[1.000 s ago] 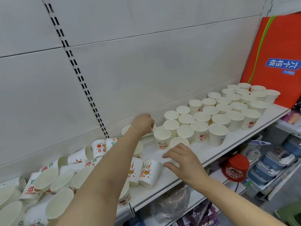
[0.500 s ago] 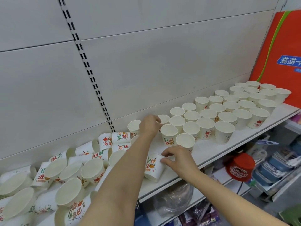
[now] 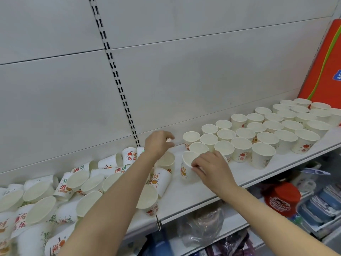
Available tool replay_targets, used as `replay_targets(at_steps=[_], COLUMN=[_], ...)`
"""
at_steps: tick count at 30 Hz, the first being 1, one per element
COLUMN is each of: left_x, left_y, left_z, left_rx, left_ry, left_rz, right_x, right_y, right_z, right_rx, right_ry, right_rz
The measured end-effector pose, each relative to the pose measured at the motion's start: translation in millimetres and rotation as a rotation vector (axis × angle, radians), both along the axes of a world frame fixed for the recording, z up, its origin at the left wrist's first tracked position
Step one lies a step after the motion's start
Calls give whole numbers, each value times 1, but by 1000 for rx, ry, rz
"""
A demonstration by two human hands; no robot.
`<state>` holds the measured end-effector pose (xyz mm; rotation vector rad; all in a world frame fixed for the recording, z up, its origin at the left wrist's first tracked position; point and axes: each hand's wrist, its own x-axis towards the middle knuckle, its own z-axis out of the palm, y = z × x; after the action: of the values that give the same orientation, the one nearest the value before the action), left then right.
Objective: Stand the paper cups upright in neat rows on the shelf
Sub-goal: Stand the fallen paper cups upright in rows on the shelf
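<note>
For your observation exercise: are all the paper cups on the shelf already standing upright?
No: the cups on the right stand upright in rows, but the pile of cups on the left lies tipped over on the shelf.

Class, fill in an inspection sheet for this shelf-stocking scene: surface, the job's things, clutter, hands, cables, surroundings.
Surface: white metal shelf, bare strip along the front.
Job's things: upright white paper cups in rows at right; toppled printed paper cups in a heap at left.
Clutter: nothing seen.
Hands: right hand grips the rim of a tilted cup; left hand raised above the heap, holding nothing visible.
Cables: nothing seen.
Surroundings: grey back panel, orange sign, stocked lower shelves.
</note>
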<state>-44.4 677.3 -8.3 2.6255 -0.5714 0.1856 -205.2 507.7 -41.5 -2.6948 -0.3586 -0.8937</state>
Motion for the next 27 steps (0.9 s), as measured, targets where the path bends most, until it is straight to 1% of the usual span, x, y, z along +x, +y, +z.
replay_targets(at_steps=[2, 5, 8, 11, 14, 17, 20, 23, 25, 27], left_x=[-2, -3, -1, 7, 17, 23, 29, 31, 30, 26], left_y=[12, 26, 32, 35, 28, 16, 2, -6, 1, 16], left_z=[1, -2, -4, -6, -9, -14, -23, -25, -20, -10], left_rx=[21, 67, 98, 140, 243, 369, 325, 246, 172, 139], left_ry=[1, -1, 9, -2, 20, 29, 10, 47, 39, 19], left_rz=[10, 31, 70, 120, 101, 57, 23, -74, -108, -113], right_x=[6, 11, 14, 17, 32, 53, 61, 65, 72, 78], right_y=[-7, -12, -16, -11, 9, 31, 34, 28, 30, 37], right_z=[-5, -16, -20, -17, -9, -5, -10, -20, -23, -24], right_rx=[-57, -87, -75, -23, -18, -67, -84, -100, -108, -111], right_ry=[15, 66, 94, 53, -7, -3, 9, 8, 23, 45], right_rz=[-12, -26, -19, -14, 60, 142, 161, 175, 181, 200])
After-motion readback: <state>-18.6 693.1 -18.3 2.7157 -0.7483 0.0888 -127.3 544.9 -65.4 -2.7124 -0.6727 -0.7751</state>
